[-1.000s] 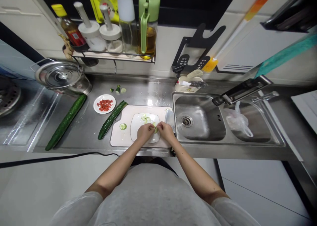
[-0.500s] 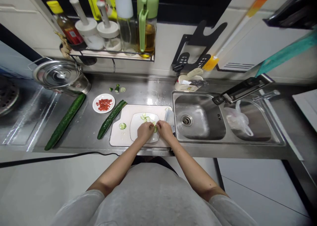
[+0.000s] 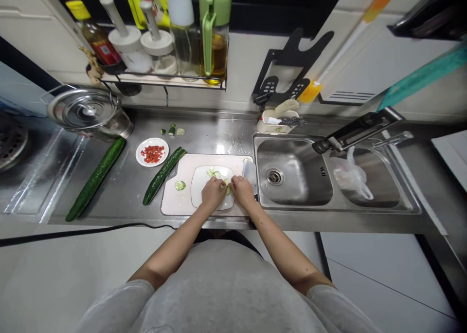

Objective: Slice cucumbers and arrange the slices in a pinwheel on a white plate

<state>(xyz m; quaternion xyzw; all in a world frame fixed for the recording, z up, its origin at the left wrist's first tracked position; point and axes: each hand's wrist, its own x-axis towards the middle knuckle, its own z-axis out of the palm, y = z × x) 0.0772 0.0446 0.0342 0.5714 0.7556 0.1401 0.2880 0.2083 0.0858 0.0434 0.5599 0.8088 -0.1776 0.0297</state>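
Both hands meet over the right part of a white plate, which lies on a pale cutting board. Thin cucumber slices show between my fingertips. My left hand is closed in a pinch at the left edge of these slices. From the other side, my right hand has its fingers drawn together at the slices. More cucumber slices lie at the plate's far side. One cucumber round sits on the board at left. A knife rests along the board's right end, partly behind my right hand.
A cut cucumber leans over the board's left edge; a whole cucumber lies farther left. Between them is a small plate of chopped red pieces. A lidded pot stands back left, and a double sink adjoins on the right.
My hands stay over the plate with only small finger movements; the slices between them show slightly more. The whole view has shifted a little.
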